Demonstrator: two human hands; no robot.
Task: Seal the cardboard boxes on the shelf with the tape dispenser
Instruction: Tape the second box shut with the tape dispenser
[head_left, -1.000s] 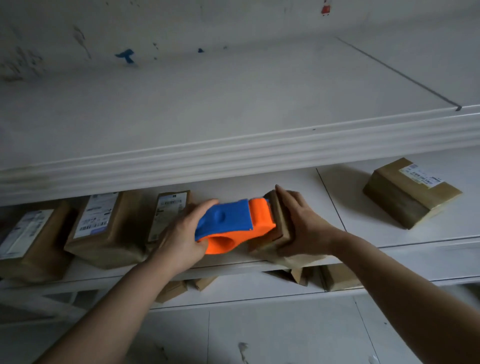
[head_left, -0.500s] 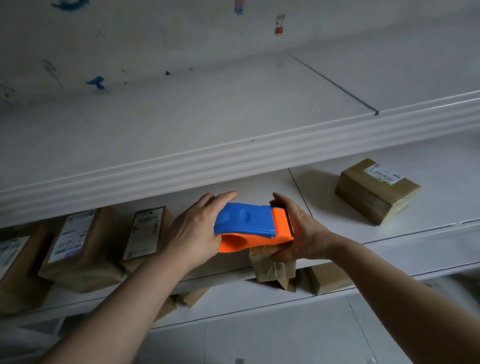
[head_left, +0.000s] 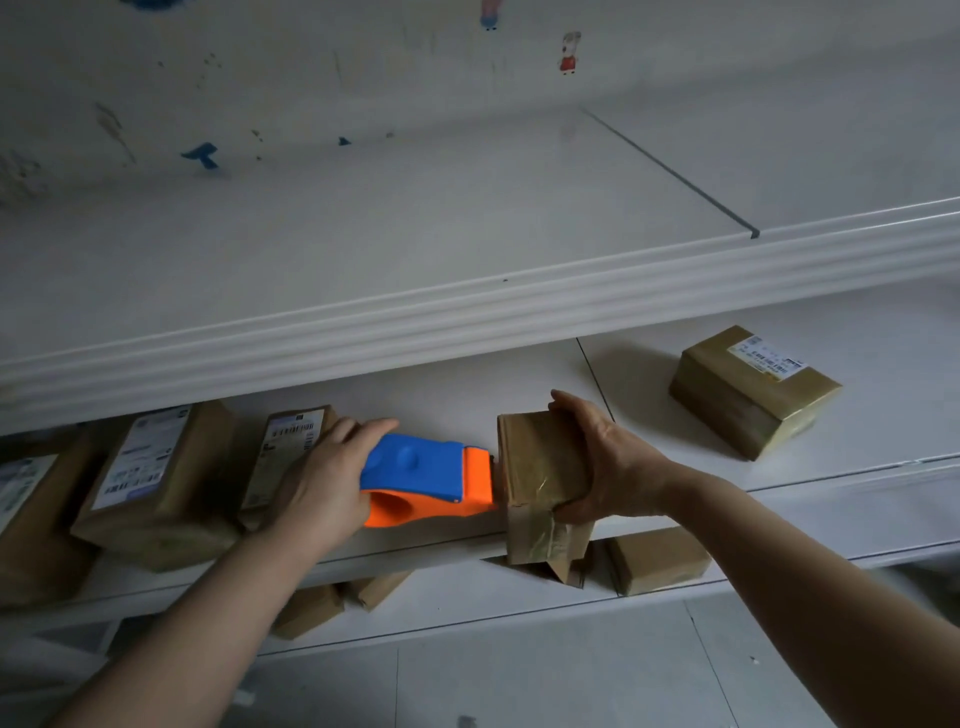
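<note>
My left hand (head_left: 324, 480) grips the blue and orange tape dispenser (head_left: 426, 478) at its back end. Its orange nose touches the left side of a small cardboard box (head_left: 540, 467) at the front edge of the middle shelf (head_left: 447, 395). My right hand (head_left: 608, 462) holds that box from the right, fingers curled over its far top edge and thumb under the near side. Shiny tape runs over the box's top and down its front face, where a loose flap hangs below the shelf edge.
A taped box with a label (head_left: 753, 389) sits to the right on the same shelf. Several labelled boxes (head_left: 156, 478) stand to the left behind my left hand. More boxes (head_left: 660, 561) lie on the lower shelf. The upper shelf's (head_left: 467, 317) edge overhangs.
The dispenser has slid left off the top of the box and now touches its left side. My right hand has shifted its hold to the box's right side. The camera has tilted up.
</note>
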